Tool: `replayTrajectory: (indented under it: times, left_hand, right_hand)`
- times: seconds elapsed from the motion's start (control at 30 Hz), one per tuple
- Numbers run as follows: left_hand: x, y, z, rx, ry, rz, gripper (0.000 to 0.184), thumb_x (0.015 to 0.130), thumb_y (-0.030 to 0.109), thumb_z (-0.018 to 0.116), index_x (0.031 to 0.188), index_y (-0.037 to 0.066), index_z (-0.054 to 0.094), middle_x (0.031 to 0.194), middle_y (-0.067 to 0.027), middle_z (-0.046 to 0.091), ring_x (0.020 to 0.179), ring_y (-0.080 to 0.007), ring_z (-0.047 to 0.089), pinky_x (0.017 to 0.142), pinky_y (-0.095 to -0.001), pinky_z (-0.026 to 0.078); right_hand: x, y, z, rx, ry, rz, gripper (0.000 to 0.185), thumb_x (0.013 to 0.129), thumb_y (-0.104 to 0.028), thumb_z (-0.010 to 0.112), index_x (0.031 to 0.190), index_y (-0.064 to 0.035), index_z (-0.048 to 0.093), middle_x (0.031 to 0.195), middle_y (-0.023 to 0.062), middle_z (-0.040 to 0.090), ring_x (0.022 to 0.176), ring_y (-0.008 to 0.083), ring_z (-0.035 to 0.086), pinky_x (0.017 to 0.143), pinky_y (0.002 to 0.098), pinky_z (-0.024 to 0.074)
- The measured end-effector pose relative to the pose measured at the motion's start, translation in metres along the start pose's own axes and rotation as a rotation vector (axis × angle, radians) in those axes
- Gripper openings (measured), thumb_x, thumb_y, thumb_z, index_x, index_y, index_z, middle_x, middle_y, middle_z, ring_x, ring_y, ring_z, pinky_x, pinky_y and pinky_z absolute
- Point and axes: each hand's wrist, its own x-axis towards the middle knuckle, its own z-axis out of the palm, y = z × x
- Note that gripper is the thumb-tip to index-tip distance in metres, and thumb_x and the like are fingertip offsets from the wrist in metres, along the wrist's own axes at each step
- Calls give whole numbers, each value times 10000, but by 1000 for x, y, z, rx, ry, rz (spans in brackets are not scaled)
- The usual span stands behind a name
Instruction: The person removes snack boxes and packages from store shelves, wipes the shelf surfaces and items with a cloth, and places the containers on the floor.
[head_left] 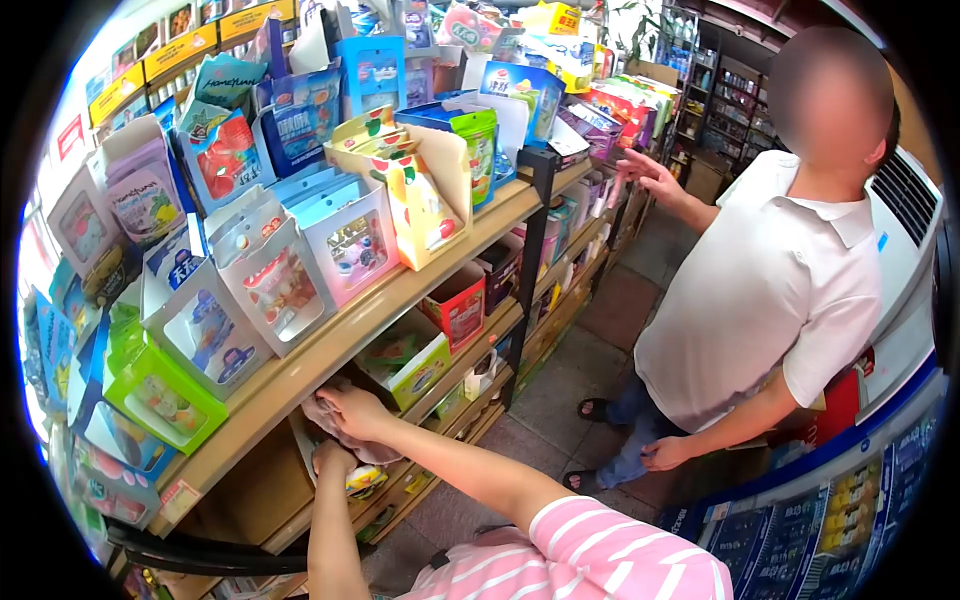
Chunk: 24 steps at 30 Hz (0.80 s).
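My right hand (357, 412) reaches into the second shelf of the rack, closed on a crumpled greyish-pink cloth (352, 438). Just below it, my left hand (333, 459) is closed at the edge of a small display box with yellow packets (368, 478); its fingertips are partly hidden. The cloth drapes over the top of these packets. Right behind my right hand stands a yellow-green display box (418, 372) with green packets inside.
On the top shelf (330, 335) stand many candy display boxes, among them a lime green box (165, 385) and a grey box (275, 280). A person in a white shirt (755, 270) stands in the aisle to the right. A blue-edged display case (800, 500) is at lower right.
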Motion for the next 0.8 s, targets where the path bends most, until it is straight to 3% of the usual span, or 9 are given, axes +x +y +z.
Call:
replayTrajectory:
  times: [0.07,0.13,0.23,0.37,0.47,0.53,0.57,0.7,0.8]
  left_hand:
    - [-40,5,-11,-2,139,153,747,562,413,706,1196,116,442,1197,-126,478,1032,-282,513,852,-360,429]
    - [-29,-10,8,17,205,215,680,538,419,720,1110,112,520,1116,-127,537,996,-279,532,831,-360,435]
    - [-28,-18,18,-19,252,257,577,540,393,719,1029,125,569,1018,-137,579,960,-272,546,799,-369,442]
    - [-51,-15,6,-66,291,249,524,514,355,741,919,58,593,958,-164,588,904,-283,562,768,-368,457]
    - [-44,-18,3,-115,178,204,562,480,355,767,907,33,596,956,-167,589,892,-278,570,766,-354,460]
    - [-34,-24,13,-68,238,220,554,490,347,769,910,28,599,956,-166,588,886,-276,572,768,-350,459]
    - [-29,-25,17,-7,285,243,547,500,338,770,913,23,602,956,-166,587,881,-274,573,770,-346,458]
    - [-29,-25,18,73,266,191,420,550,248,741,869,3,621,942,-183,577,861,-280,576,778,-337,457]
    - [-38,-21,9,117,192,188,420,595,294,721,894,15,622,955,-165,585,889,-259,571,775,-327,458]
  right_hand:
    - [4,-20,0,-200,-177,146,386,719,-99,512,1103,-87,472,967,203,529,867,345,523,729,411,438]
    - [-1,-11,30,-246,-179,106,304,742,-154,499,1042,-114,525,976,184,541,877,334,531,734,413,433]
    - [-18,8,63,-641,-422,-1,222,771,-197,468,950,-143,589,1037,119,538,940,289,525,807,419,395]
    - [-6,11,56,-621,-652,-190,237,784,-214,440,955,-152,591,1064,116,523,1007,285,491,862,405,373]
    - [8,25,78,-510,-800,-27,266,772,-253,459,987,-159,585,1106,116,512,1064,287,458,895,374,359]
    - [18,50,111,-604,-490,-52,313,755,-262,486,1032,-139,567,1163,121,481,1070,288,462,885,354,376]
    - [35,10,80,-483,-553,310,396,766,-280,473,1116,-100,517,1216,128,443,1098,264,439,914,343,355]
    - [50,86,143,-628,-349,210,415,775,-264,451,1140,-71,488,1215,138,438,1101,259,428,931,356,338]
    - [52,89,158,-532,186,-7,331,753,-208,451,1034,-61,547,1054,144,527,977,269,502,833,389,395]
